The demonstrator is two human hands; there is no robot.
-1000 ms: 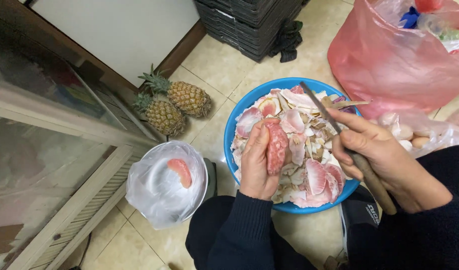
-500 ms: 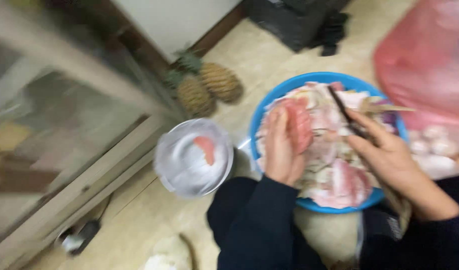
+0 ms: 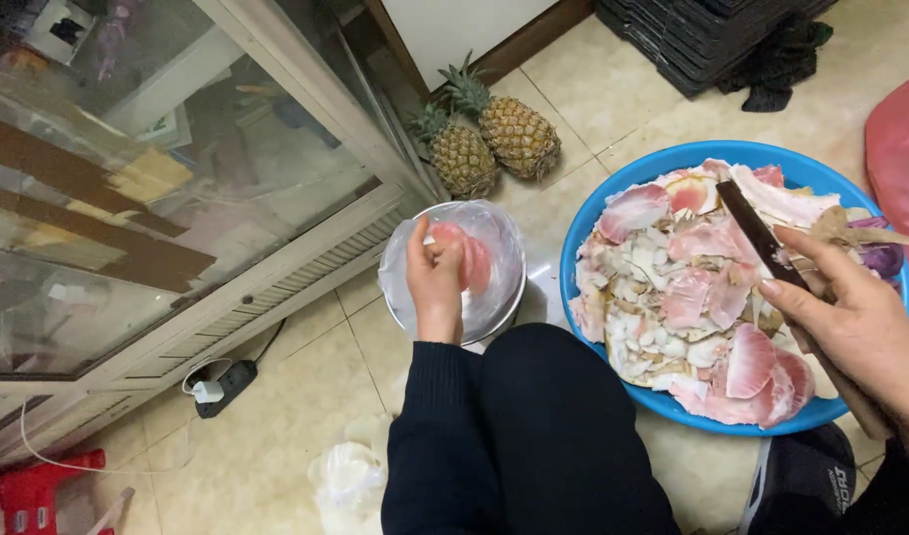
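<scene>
Your left hand (image 3: 436, 282) over lined metal bowl (image 3: 400, 297), fingers curled on pink fruit pieces (image 3: 464, 260) inside. Right hand (image 3: 851, 322) clamped on knife (image 3: 761, 238) above blue basin (image 3: 613, 198). Few pieces in bowl; basin heaped with peel scraps (image 3: 692, 297).

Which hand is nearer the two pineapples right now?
Left. The left hand is over the lined bowl just below the pineapples; the right hand, gripping a knife, is over the blue basin.

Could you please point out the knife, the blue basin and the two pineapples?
knife (image 3: 756, 230): head view, on the dark blade.
blue basin (image 3: 613, 198): head view, on its left rim.
pineapples (image 3: 519, 136): head view, on the right fruit's body.
</scene>
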